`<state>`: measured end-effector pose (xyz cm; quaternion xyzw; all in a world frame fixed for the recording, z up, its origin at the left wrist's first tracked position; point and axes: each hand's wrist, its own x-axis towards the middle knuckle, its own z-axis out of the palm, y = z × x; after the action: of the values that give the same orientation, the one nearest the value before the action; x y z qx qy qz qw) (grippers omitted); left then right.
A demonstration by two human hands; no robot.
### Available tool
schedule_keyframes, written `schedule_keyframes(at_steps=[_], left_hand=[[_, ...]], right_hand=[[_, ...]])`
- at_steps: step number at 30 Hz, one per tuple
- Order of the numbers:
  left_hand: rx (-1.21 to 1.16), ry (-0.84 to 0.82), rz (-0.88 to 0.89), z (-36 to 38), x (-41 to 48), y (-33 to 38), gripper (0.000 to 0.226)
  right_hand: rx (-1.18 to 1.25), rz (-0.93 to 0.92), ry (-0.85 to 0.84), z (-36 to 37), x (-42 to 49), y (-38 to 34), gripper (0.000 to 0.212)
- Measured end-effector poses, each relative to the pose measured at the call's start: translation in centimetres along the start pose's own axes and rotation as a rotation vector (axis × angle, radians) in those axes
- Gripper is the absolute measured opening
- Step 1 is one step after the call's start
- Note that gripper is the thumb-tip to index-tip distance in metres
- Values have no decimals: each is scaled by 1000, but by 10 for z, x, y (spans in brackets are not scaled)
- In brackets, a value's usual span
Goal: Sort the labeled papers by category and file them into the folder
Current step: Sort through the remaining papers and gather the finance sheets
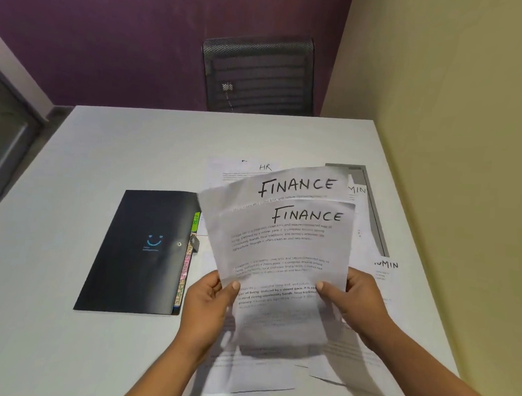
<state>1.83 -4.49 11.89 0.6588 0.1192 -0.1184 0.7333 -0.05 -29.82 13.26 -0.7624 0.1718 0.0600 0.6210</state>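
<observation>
While hands grip FINANCE sheets, ADMIN labels half hidden.

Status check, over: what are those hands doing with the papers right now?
Left hand and right hand both gripping two FINANCE sheets, lifted over the table. Black folder closed, alongside. HR sheet and ADMIN sheets unsorted beneath. Nothing blocking.
</observation>
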Motion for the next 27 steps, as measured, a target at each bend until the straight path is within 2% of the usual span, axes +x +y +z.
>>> schedule_keyframes(at_steps=[7,10,17,20,22,24,27], left_hand=[[220,29,184,4,5,-1,15],[311,-4,268,5,7,-5,24],[328,-32,269,6,14,-8,33],[351,-15,282,5,15,-4,31],[332,-28,257,6,16,-2,27],[323,-50,211,5,18,-5,14],[331,-41,181,3,21,-7,5]], right_hand=[[-63,-114,24,8,3,-3,31],[-35,-171,25,10,5,2,29],[-73,-177,-4,6,7,4,23],[-10,-155,-12,4,4,-2,20],[9,-135,-37,5,3,-1,18],[-26,-128,-59,8,3,0,20],[-118,-180,-39,12,4,3,26]])
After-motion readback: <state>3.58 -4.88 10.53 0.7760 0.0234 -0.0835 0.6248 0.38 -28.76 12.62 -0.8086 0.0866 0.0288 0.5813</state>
